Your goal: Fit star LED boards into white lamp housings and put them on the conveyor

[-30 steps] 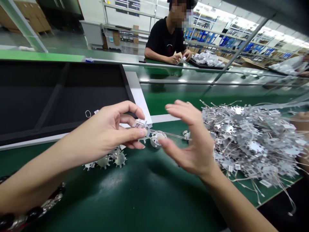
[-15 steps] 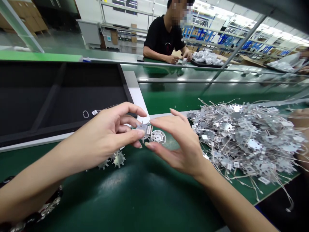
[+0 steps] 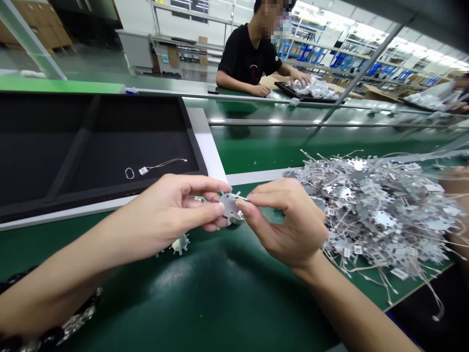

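Observation:
My left hand [image 3: 190,203] pinches a silver toothed metal plate [image 3: 229,205] between thumb and fingers, holding it above the green bench. At the plate's right edge, my right hand [image 3: 284,217] closes thumb and forefinger on a thin pale piece; the fingertips hide most of it. Just beneath the plate a round white part [image 3: 238,220] shows in part. Another toothed plate [image 3: 181,244] lies on the bench below my left wrist, partly covered.
A large heap of toothed plates [image 3: 381,215] with thin white wires lies to the right. At left, a black tray [image 3: 110,142] holds a small labelled tag [image 3: 142,170] on a wire and a white loop [image 3: 129,173]. A co-worker [image 3: 249,58] sits across the bench.
My right hand has closed from an open curve into a pinch at the plate's edge. My left hand and the plate moved slightly right. The co-worker's hand reached to the white pile.

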Demonstrator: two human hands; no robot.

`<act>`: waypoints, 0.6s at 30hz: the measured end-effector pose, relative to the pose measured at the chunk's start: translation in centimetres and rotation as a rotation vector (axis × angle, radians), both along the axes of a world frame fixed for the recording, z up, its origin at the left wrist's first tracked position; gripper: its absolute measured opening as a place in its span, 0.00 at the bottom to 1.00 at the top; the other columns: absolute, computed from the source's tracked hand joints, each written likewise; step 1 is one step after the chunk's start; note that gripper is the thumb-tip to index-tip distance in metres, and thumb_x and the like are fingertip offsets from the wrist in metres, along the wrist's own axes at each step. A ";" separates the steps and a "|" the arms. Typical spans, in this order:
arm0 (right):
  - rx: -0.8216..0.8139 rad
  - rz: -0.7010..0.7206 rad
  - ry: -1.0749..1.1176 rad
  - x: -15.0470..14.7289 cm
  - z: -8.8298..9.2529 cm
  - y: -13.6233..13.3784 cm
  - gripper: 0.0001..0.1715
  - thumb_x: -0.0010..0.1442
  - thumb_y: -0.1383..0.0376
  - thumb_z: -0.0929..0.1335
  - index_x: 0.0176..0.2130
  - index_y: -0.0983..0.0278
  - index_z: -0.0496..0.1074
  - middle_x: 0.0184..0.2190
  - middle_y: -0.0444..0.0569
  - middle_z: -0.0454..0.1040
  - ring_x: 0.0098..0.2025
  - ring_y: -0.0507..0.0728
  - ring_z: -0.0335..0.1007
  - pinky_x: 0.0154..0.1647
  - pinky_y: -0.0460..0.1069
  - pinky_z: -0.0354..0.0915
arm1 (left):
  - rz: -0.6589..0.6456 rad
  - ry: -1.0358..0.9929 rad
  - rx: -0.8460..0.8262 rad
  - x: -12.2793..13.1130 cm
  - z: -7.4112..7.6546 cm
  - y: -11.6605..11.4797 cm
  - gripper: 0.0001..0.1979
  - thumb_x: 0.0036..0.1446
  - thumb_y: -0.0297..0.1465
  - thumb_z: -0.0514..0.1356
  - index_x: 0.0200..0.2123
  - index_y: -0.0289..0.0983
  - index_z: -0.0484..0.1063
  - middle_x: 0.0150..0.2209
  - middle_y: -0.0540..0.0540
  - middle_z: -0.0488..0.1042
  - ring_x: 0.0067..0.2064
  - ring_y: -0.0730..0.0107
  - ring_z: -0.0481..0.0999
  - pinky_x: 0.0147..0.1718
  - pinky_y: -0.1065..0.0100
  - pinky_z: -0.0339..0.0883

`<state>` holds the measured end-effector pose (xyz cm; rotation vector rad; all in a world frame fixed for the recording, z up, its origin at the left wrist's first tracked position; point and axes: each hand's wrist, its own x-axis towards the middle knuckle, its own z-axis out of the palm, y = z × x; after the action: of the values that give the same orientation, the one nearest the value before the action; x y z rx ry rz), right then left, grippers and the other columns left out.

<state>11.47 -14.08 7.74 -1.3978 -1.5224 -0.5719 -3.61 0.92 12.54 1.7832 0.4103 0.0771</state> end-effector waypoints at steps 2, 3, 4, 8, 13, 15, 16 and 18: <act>0.042 -0.019 -0.048 -0.2 -0.1 0.1 0.07 0.63 0.69 0.74 0.37 0.57 0.74 0.29 0.45 0.83 0.30 0.56 0.79 0.33 0.53 0.68 | 0.012 -0.041 -0.133 0.2 -0.1 -0.3 0.10 0.60 0.31 0.69 0.45 0.37 0.81 0.37 0.48 0.85 0.38 0.65 0.87 0.35 0.77 0.82; 0.078 -0.030 -0.084 -0.3 -0.2 0.2 0.07 0.63 0.68 0.74 0.37 0.58 0.74 0.30 0.45 0.83 0.29 0.56 0.79 0.33 0.53 0.68 | 0.028 -0.070 -0.204 0.3 -0.2 -0.4 0.08 0.59 0.29 0.69 0.42 0.37 0.81 0.36 0.49 0.85 0.37 0.67 0.87 0.35 0.79 0.81; 0.117 -0.038 -0.120 -0.3 -0.2 0.3 0.06 0.63 0.68 0.74 0.37 0.59 0.74 0.30 0.45 0.83 0.29 0.55 0.78 0.32 0.53 0.68 | 0.042 -0.094 -0.271 0.4 -0.3 -0.6 0.06 0.59 0.27 0.69 0.41 0.37 0.82 0.36 0.50 0.85 0.37 0.69 0.87 0.35 0.80 0.81; 0.186 -0.068 -0.201 -0.3 -0.3 0.6 0.05 0.64 0.68 0.74 0.37 0.61 0.74 0.30 0.45 0.83 0.28 0.55 0.77 0.32 0.53 0.68 | 0.033 -0.142 -0.447 0.5 -0.6 -0.7 0.06 0.62 0.27 0.69 0.43 0.39 0.82 0.35 0.51 0.86 0.37 0.72 0.87 0.38 0.80 0.81; 0.144 -0.023 -0.206 -0.4 -0.2 0.3 0.05 0.68 0.63 0.71 0.39 0.61 0.77 0.31 0.46 0.83 0.30 0.55 0.76 0.34 0.54 0.66 | 0.046 -0.153 -0.419 0.4 -0.5 -0.5 0.10 0.58 0.30 0.73 0.44 0.41 0.82 0.34 0.53 0.86 0.37 0.74 0.86 0.36 0.83 0.79; 0.114 0.045 -0.080 -0.4 0.1 0.1 0.07 0.70 0.64 0.68 0.40 0.61 0.77 0.35 0.48 0.83 0.35 0.56 0.79 0.38 0.54 0.69 | 0.054 -0.137 -0.397 0.5 -0.3 -0.5 0.12 0.56 0.29 0.74 0.44 0.41 0.82 0.33 0.53 0.86 0.36 0.73 0.86 0.32 0.84 0.78; 0.085 0.066 0.015 -0.3 0.3 0.1 0.07 0.70 0.66 0.68 0.42 0.61 0.77 0.38 0.49 0.84 0.39 0.57 0.80 0.41 0.55 0.71 | 0.057 -0.129 -0.386 0.5 -0.1 -0.5 0.12 0.56 0.29 0.74 0.44 0.41 0.82 0.32 0.53 0.86 0.36 0.72 0.86 0.30 0.84 0.78; -0.035 0.115 0.233 0.1 0.6 -0.1 0.09 0.68 0.69 0.67 0.46 0.61 0.77 0.44 0.50 0.84 0.47 0.57 0.80 0.49 0.54 0.73 | 0.056 -0.127 -0.360 0.5 0.1 -0.4 0.10 0.59 0.30 0.72 0.44 0.41 0.82 0.33 0.52 0.86 0.36 0.69 0.87 0.28 0.82 0.79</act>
<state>11.56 -14.18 8.32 -1.3432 -1.4194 -0.3016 -3.12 0.50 12.62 1.4041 0.3577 0.1462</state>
